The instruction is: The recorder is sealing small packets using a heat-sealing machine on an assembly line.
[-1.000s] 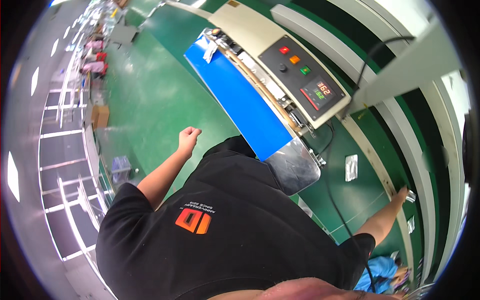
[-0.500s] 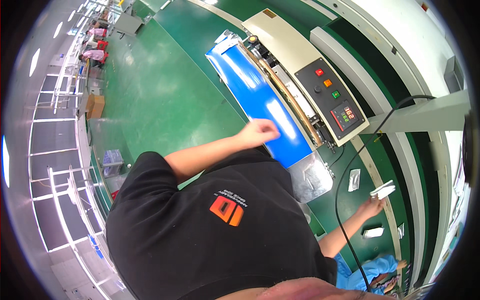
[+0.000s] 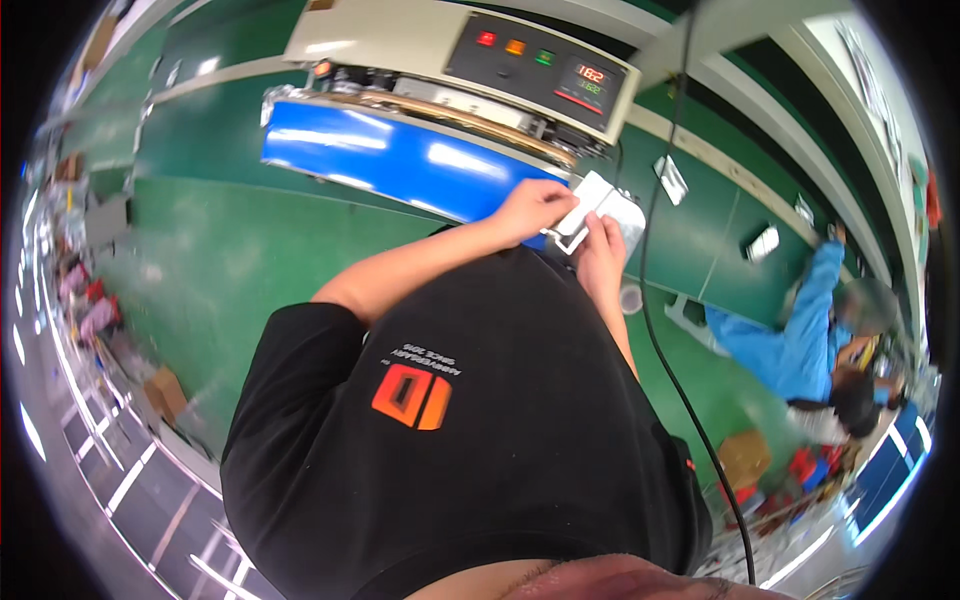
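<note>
A small flat silvery-white pouch (image 3: pixel 590 205), held up tilted. It sits just over the blue conveyor belt's (image 3: pixel 400 160) end.

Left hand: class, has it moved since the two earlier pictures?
Yes. The left hand came in from the green floor to the blue belt's end, meeting the right hand on a white pouch.

glossy blue belt (image 3: pixel 400 158), shiny foil pouch (image 3: pixel 600 205)

A small flat white-and-silver pouch (image 3: pixel 590 212) sits right of centre in the upper frame. Above it, a dark control panel's red-and-green digital display (image 3: pixel 590 82) glows. Two flat silvery pouches (image 3: pixel 670 178) (image 3: pixel 762 242) lie farther right. Brown cardboard boxes sit lower left (image 3: pixel 165 392) and lower right (image 3: pixel 742 457).
</note>
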Demonstrator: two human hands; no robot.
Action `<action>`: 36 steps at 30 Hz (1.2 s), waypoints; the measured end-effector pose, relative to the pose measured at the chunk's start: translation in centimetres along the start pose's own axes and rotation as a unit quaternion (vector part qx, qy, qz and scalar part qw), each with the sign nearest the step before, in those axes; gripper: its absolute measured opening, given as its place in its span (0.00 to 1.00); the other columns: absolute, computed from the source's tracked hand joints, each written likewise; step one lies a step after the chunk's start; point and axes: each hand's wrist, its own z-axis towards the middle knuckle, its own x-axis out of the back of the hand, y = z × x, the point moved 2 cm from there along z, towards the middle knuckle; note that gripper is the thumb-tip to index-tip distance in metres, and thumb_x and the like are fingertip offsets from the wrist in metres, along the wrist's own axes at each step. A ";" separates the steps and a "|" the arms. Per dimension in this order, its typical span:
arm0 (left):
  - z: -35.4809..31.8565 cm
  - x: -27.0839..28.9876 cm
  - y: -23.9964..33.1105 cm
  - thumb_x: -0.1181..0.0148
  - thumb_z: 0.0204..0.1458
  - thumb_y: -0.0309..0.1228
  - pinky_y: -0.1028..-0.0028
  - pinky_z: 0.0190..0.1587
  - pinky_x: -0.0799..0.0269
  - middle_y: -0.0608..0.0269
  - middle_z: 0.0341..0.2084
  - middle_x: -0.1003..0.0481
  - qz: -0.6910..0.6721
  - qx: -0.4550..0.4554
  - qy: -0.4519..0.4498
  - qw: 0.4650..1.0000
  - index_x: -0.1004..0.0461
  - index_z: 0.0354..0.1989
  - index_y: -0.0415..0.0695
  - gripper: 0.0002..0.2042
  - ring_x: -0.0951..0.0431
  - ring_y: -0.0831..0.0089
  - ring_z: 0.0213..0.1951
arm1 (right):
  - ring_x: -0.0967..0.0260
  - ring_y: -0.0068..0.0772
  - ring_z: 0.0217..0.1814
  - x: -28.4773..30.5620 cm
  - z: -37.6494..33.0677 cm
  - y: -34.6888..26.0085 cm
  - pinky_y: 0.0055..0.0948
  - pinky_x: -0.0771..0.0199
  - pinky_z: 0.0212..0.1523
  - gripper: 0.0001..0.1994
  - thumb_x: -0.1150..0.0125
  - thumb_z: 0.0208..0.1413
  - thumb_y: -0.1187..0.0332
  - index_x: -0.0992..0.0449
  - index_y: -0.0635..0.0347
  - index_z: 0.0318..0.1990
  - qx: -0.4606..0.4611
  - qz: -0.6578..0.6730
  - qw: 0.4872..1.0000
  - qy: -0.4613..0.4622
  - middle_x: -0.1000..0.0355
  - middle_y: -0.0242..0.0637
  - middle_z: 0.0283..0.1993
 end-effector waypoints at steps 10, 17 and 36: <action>2.3 1.0 -0.6 0.43 0.54 0.32 0.77 0.31 0.27 0.63 0.29 0.23 -0.079 0.121 0.030 0.989 0.24 0.38 0.39 0.09 0.24 0.78 0.29 | 0.32 0.20 0.29 -0.2 2.9 0.2 0.22 0.33 0.32 0.05 0.43 0.55 0.70 0.28 0.60 0.35 0.011 -0.004 1.000 0.022 0.28 0.31 0.30; 2.6 1.3 -0.2 0.43 0.52 0.29 0.74 0.33 0.26 0.60 0.30 0.23 -0.122 0.148 0.112 0.975 0.24 0.36 0.36 0.09 0.22 0.72 0.32 | 0.36 0.20 0.22 -0.9 4.5 0.8 0.20 0.36 0.24 0.05 0.38 0.48 0.72 0.24 0.64 0.30 0.004 0.026 0.999 0.047 0.31 0.30 0.22; 1.8 4.4 -0.2 0.42 0.50 0.27 0.79 0.25 0.30 0.61 0.24 0.24 -0.171 0.118 0.167 0.964 0.24 0.31 0.34 0.07 0.24 0.76 0.24 | 0.36 0.19 0.22 -4.6 5.0 1.5 0.19 0.36 0.25 0.04 0.39 0.50 0.72 0.24 0.64 0.30 -0.005 -0.006 1.000 -0.002 0.29 0.31 0.24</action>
